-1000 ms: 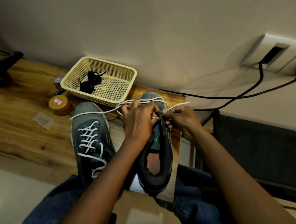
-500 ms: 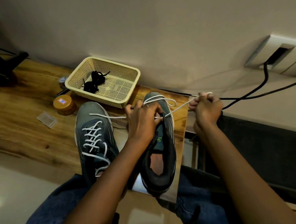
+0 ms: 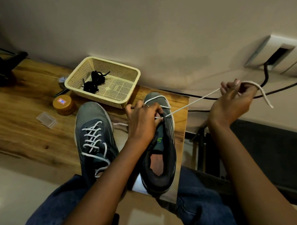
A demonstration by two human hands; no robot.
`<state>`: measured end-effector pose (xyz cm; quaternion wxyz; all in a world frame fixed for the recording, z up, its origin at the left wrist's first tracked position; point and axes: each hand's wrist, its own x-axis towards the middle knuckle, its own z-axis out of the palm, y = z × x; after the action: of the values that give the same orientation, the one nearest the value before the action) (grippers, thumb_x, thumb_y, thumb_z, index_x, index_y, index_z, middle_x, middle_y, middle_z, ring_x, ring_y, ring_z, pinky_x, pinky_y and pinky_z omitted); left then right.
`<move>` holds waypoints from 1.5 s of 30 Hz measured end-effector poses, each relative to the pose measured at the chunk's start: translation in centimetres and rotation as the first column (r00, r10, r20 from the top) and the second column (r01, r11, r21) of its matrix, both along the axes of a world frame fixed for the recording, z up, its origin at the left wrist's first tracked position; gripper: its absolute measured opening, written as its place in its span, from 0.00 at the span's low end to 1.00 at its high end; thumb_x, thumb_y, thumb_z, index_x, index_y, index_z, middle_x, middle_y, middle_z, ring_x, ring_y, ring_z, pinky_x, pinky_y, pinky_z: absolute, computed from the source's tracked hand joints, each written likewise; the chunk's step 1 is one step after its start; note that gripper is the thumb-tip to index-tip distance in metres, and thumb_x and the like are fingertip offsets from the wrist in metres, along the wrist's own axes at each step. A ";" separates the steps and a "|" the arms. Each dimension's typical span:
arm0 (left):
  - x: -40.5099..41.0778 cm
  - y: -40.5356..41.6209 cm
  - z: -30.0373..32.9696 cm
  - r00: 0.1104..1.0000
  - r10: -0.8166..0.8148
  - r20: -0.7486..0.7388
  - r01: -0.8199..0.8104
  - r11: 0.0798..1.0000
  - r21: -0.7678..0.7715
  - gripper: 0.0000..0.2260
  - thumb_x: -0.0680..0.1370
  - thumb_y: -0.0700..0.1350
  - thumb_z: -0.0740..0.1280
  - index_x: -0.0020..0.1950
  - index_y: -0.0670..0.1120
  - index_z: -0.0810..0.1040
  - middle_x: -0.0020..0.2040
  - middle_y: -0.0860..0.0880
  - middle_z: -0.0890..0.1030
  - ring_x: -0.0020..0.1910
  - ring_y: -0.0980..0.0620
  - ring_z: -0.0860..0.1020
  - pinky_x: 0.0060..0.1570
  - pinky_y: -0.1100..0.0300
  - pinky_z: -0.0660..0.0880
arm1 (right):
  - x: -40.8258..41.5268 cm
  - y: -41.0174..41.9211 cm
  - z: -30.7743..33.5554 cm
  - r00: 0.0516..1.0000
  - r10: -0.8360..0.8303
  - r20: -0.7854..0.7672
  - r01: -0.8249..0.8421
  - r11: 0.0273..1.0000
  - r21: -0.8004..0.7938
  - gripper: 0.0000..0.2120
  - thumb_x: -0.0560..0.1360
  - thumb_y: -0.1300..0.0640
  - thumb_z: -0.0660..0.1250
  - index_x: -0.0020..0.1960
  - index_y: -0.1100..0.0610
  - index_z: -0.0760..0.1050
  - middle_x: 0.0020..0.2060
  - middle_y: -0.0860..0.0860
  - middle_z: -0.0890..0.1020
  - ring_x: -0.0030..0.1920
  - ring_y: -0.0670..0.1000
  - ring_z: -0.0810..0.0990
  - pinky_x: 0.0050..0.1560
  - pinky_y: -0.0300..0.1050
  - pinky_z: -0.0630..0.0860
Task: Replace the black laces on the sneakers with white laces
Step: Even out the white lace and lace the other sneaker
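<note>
Head view: right sneaker (image 3: 161,152) stands on the counter (image 3: 18,121), partly laced. Left hand (image 3: 143,120) grips its upper by the eyelets. Right hand (image 3: 233,102) pinches the white lace (image 3: 194,103), stretched taut from an eyelet. Left sneaker (image 3: 93,135) is fully laced white. Black laces (image 3: 94,82) lie in the basket (image 3: 128,96).

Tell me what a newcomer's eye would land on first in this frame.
The taut white lace, stretched from the right-hand sneaker out to the raised right hand, which grips it. The left hand holds that sneaker near its eyelets. Behind, black laces lie in a cream basket.
</note>
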<state>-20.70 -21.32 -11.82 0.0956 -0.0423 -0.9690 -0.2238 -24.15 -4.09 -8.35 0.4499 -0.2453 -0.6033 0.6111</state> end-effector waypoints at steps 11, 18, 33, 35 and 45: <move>-0.1 -0.6 1.5 0.999 -0.040 0.010 0.041 0.981 -0.191 0.10 0.75 0.58 0.67 0.49 0.54 0.80 0.50 0.55 0.81 0.59 0.53 0.67 0.55 0.54 0.51 | 0.0 0.9 -2.4 0.677 0.203 0.707 -0.539 0.791 0.290 0.11 0.79 0.62 0.61 0.61 0.61 0.74 0.50 0.59 0.81 0.51 0.59 0.81 0.55 0.52 0.77; -0.8 -1.8 3.1 0.999 -0.023 -0.039 0.012 0.965 -0.260 0.16 0.77 0.62 0.61 0.51 0.52 0.81 0.54 0.51 0.81 0.61 0.49 0.67 0.58 0.50 0.52 | 1.4 -3.0 -0.2 0.453 0.489 0.746 -0.856 0.471 0.212 0.11 0.74 0.65 0.65 0.54 0.55 0.79 0.47 0.48 0.79 0.44 0.43 0.76 0.47 0.38 0.75; -1.3 -4.4 5.3 0.977 0.203 0.062 -0.211 0.904 0.371 0.13 0.80 0.57 0.59 0.42 0.52 0.75 0.44 0.52 0.77 0.56 0.50 0.69 0.55 0.56 0.56 | 1.3 -4.7 -1.1 0.525 0.457 0.718 -0.820 0.495 0.285 0.18 0.72 0.54 0.70 0.62 0.50 0.73 0.60 0.50 0.76 0.61 0.52 0.70 0.63 0.51 0.68; -1.2 -3.9 4.9 0.993 0.113 0.042 -0.121 0.930 0.347 0.13 0.79 0.58 0.60 0.41 0.52 0.75 0.39 0.55 0.78 0.51 0.51 0.73 0.55 0.55 0.55 | 1.9 -6.3 -0.6 0.478 0.536 0.696 -0.878 0.325 0.352 0.25 0.73 0.55 0.70 0.69 0.49 0.68 0.64 0.49 0.74 0.62 0.50 0.67 0.62 0.49 0.66; -1.1 -5.7 4.5 0.992 0.082 0.091 -0.109 0.929 0.353 0.11 0.78 0.56 0.63 0.43 0.52 0.81 0.30 0.59 0.74 0.43 0.54 0.74 0.50 0.56 0.55 | -0.2 -1.2 0.2 0.760 0.201 0.618 -0.519 0.760 0.391 0.09 0.77 0.58 0.65 0.44 0.59 0.82 0.38 0.55 0.84 0.38 0.51 0.78 0.43 0.44 0.72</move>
<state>-21.83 -27.02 -7.29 0.0762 0.0313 -0.9159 -0.3928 -24.36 -5.29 -8.20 0.1788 -0.1438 -0.8882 0.3981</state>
